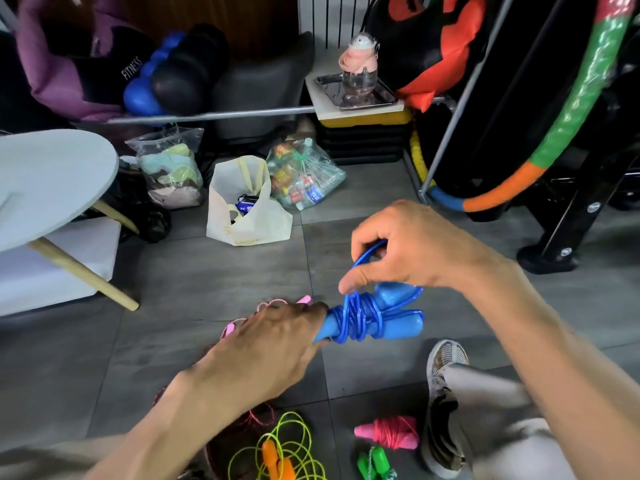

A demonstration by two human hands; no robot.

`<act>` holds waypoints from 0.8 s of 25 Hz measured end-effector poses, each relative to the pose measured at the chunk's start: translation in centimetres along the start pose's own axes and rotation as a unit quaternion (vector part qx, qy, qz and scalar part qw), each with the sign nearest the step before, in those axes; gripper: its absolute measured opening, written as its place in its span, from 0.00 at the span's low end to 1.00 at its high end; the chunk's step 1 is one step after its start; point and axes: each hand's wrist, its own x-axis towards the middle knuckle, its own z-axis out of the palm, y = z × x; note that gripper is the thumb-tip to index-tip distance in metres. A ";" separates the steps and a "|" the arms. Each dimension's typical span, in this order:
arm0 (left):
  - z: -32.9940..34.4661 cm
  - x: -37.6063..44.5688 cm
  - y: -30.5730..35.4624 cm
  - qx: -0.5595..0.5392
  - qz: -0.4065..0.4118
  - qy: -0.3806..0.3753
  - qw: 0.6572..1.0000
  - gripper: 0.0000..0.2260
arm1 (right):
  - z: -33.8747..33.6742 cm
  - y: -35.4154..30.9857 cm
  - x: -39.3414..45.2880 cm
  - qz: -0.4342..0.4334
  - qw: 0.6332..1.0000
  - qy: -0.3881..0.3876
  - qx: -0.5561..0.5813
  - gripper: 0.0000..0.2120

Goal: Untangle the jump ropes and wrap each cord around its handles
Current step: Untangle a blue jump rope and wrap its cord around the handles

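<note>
a person's left hand (273, 344) gripped the paired blue handles (391, 327) above the floor while the right hand (398, 251) pinched the glossy blue cord (356, 317), which looked light, springy and liable to slip loose.

Grey tiled floor (214, 271), cluttered gym corner
</note>
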 end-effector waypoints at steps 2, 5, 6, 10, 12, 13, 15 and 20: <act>-1.1 -0.5 0.2 -0.064 0.020 -0.006 0.998 0.11 | -0.2 0.9 0.6 0.008 0.987 -0.064 0.150 0.20; -3.0 -1.1 1.4 -0.133 0.052 0.013 0.990 0.11 | 0.0 1.3 0.9 0.019 0.932 -0.145 0.331 0.10; -3.6 -1.2 1.8 -0.177 0.053 0.023 0.983 0.12 | 0.5 1.4 1.0 0.023 0.901 -0.156 0.405 0.04; -5.5 -0.7 1.4 -0.336 0.000 0.109 0.935 0.14 | 3.0 0.3 1.7 0.125 0.832 0.012 0.541 0.11; -5.6 -0.1 0.1 -0.348 -0.047 0.160 0.923 0.16 | 4.1 -0.9 2.1 0.111 0.848 0.019 0.517 0.10; -5.6 0.2 -0.5 -0.345 -0.074 0.179 0.918 0.17 | 4.5 -1.6 2.1 0.109 0.847 0.007 0.520 0.10; -5.4 0.5 -1.0 -0.335 -0.109 0.204 0.913 0.18 | 5.3 -2.8 2.0 0.121 0.844 -0.010 0.522 0.08; -3.4 0.7 -0.4 -0.034 -0.158 0.216 0.963 0.10 | 6.9 -4.3 1.5 0.182 0.832 0.001 0.525 0.02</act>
